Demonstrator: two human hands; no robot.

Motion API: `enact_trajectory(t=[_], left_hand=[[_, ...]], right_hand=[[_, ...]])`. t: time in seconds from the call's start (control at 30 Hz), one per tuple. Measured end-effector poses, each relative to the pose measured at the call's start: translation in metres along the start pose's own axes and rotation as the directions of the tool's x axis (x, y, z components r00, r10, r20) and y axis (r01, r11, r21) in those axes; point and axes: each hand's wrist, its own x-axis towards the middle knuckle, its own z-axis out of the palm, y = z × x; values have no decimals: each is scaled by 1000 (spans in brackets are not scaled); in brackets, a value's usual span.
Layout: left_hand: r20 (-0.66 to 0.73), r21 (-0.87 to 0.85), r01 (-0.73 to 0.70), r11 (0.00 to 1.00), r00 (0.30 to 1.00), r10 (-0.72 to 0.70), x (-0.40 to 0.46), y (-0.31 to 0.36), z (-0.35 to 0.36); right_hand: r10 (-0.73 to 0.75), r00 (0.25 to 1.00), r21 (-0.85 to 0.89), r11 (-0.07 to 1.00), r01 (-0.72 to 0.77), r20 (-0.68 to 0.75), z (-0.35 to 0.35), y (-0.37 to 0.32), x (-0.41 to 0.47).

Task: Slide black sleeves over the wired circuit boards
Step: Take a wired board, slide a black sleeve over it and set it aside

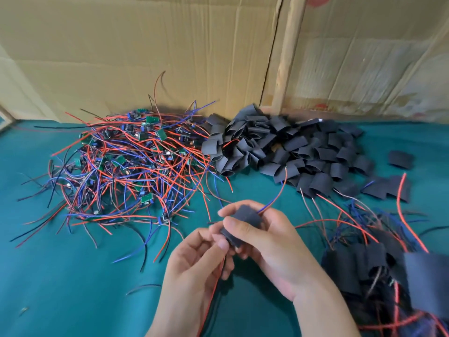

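Both hands hold one black sleeve [243,223] low in the middle of the view, above the green cloth. My right hand [269,242] grips the sleeve between thumb and fingers. My left hand [199,261] pinches its lower end with thumb and fingertips. Red and blue wires [274,200] stick out of the sleeve's upper end, and a red wire [213,288] hangs from the lower end past my left palm. The board itself is hidden inside the sleeve. A tangle of wired green circuit boards [131,166] lies at the left, and a heap of loose black sleeves [286,152] at the centre right.
A pile of sleeved boards with wires [379,266] lies at the lower right. A green cloth [60,276] covers the table. Cardboard walls [145,49] stand close behind both heaps. A few single sleeves [401,159] lie apart at the right.
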Motion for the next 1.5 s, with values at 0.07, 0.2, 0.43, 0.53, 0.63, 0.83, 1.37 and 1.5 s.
enact_trajectory(t=[0.07, 0.2, 0.43, 0.53, 0.63, 0.83, 1.37, 1.5], left_hand=[[10, 9, 2, 1000, 1000, -2, 0, 1, -1], [24, 82, -15, 997, 1000, 13, -4, 1, 4], [-84, 323, -99, 941, 988, 133, 1, -6, 18], [-156, 484, -89, 871, 970, 186, 11, -7, 42], [-132, 627, -88, 774, 967, 217, 24, -1, 68], [-66, 676, -99, 730, 979, 195, 33, 13, 89], [436, 897, -442, -8, 882, 178, -57, 74, -121], [471, 882, -458, -116, 871, 143, -57, 69, -112]], right_hand=[[-8, 1000, 0, 1000, 8, -10, 2, -2, -1], [19, 999, 12, 1000, -19, -51, 3, -4, -2], [25, 996, 85, 996, -18, -80, 0, -8, -1], [-19, 982, 95, 995, 37, -185, -7, -15, -3], [-63, 952, 97, 991, 96, -299, -16, -30, -2], [-152, 905, -7, 987, 163, -396, -17, -50, -8], [-288, 788, -833, 300, -465, -544, -164, -119, -111], [-522, 739, -890, 95, -446, -425, -113, -114, -100]])
